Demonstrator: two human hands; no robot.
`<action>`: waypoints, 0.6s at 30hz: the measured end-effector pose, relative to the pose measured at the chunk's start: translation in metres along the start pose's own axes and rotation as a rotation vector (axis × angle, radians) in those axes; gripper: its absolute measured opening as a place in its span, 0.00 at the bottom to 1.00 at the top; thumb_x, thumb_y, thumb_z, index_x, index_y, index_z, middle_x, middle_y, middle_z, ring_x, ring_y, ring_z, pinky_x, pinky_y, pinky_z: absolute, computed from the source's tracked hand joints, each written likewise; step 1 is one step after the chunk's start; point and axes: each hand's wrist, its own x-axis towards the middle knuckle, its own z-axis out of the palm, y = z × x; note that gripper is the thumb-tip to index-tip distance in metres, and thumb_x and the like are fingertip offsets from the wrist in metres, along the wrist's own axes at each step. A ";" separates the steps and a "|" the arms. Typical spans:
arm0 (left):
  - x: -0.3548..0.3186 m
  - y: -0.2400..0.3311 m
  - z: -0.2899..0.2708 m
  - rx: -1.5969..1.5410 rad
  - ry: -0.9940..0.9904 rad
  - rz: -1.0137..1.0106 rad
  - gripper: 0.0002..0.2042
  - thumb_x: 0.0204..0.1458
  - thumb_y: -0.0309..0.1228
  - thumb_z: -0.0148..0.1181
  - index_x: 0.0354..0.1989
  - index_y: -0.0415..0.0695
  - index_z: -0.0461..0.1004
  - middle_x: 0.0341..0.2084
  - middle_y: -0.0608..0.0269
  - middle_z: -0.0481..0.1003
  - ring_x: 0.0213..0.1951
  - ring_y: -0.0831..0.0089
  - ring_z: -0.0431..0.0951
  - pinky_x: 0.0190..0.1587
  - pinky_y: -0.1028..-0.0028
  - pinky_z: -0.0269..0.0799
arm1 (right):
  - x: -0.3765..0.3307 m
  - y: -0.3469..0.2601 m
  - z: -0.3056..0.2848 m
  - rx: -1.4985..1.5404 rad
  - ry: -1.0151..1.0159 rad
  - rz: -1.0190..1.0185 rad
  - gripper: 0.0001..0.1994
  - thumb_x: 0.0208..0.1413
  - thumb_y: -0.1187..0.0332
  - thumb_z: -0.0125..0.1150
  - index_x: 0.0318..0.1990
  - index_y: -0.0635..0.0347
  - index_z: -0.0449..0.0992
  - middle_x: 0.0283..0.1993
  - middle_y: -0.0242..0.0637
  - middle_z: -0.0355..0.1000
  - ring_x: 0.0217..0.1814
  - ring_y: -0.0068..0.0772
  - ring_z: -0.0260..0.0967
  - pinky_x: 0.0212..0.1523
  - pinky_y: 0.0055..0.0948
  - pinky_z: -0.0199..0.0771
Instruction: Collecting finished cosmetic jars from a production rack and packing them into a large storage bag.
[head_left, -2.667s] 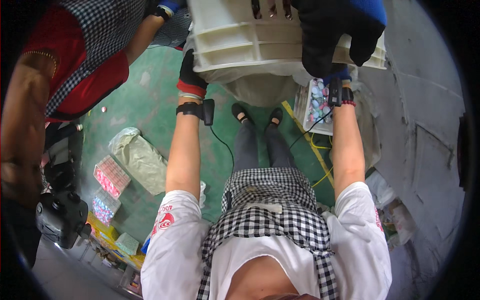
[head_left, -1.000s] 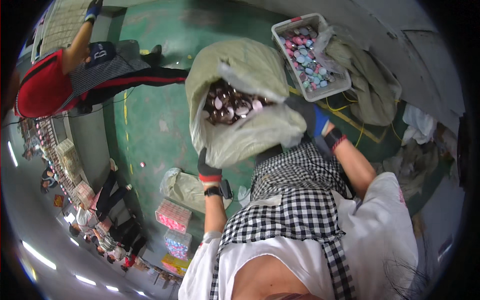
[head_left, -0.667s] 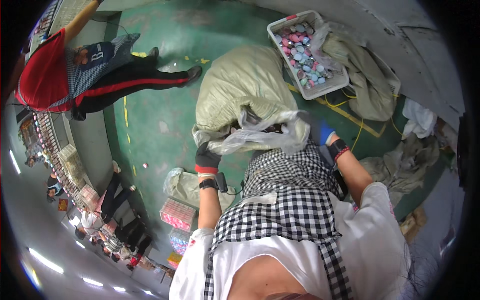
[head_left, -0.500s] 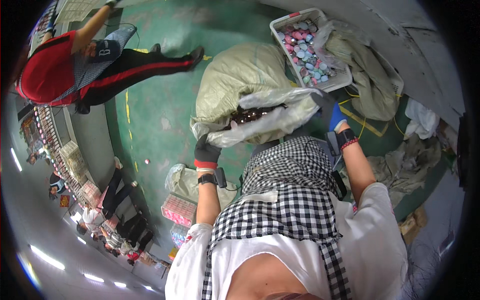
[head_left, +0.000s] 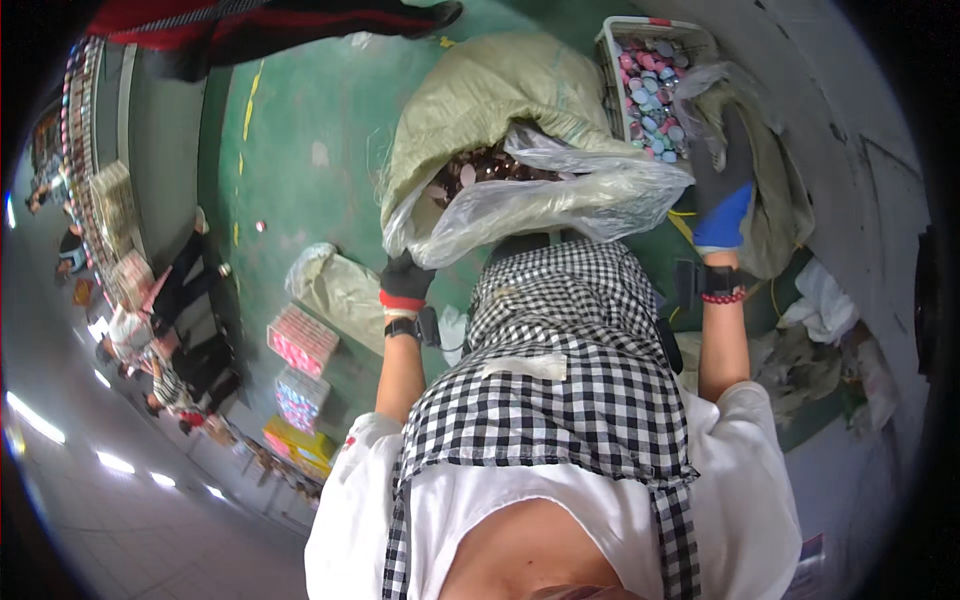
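Note:
A large pale-yellow woven sack (head_left: 490, 90) stands before me. Its mouth, edged by a clear plastic liner (head_left: 560, 205), gapes to show dark shiny pieces (head_left: 500, 165) and a few pinkish ones. My left hand (head_left: 405, 280), in a black glove with a red cuff, is closed on the near-left edge of the sack's mouth. Off the sack, my right hand (head_left: 724, 175), in a dark glove with a blue wrist part, reaches forward with fingers stretched and somewhat blurred. It is beside a white crate (head_left: 612, 90) of small pink, blue and clear round pieces (head_left: 655, 95).
An olive sack (head_left: 775, 210) with clear plastic lies right of the crate, against the wall. Crumpled sacking (head_left: 800, 350) is farther back on the right. At left are another sack (head_left: 340, 290), a pink-filled basket (head_left: 302, 340) and a yellow box (head_left: 300, 440). A person's leg (head_left: 320, 30) crosses the upper left.
My right hand has let go of the sack's right edge and moved forward toward the crate. The liner's right side has dropped. The co-worker has shifted toward the top of the picture.

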 end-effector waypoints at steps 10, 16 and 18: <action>0.067 -0.015 0.027 -0.967 0.236 -0.093 0.13 0.68 0.31 0.50 0.44 0.41 0.82 0.43 0.54 0.85 0.46 0.58 0.84 0.57 0.57 0.80 | -0.181 -0.007 0.111 0.057 -1.428 -0.259 0.23 0.73 0.62 0.60 0.70 0.61 0.75 0.63 0.52 0.80 0.63 0.41 0.79 0.65 0.38 0.76; 0.072 0.001 0.026 -0.999 0.200 0.012 0.18 0.61 0.31 0.63 0.59 0.41 0.80 0.54 0.53 0.83 0.58 0.56 0.80 0.66 0.57 0.75 | -0.103 -0.080 0.113 0.124 -0.839 -0.096 0.26 0.67 0.59 0.66 0.68 0.62 0.76 0.62 0.54 0.79 0.61 0.52 0.79 0.61 0.43 0.78; 0.050 -0.002 0.032 -0.284 0.387 0.372 0.19 0.58 0.29 0.68 0.58 0.38 0.80 0.53 0.46 0.82 0.58 0.51 0.81 0.65 0.56 0.75 | -0.108 -0.018 0.132 -0.023 -0.594 -0.142 0.30 0.67 0.64 0.68 0.74 0.62 0.69 0.65 0.52 0.77 0.60 0.48 0.79 0.61 0.41 0.77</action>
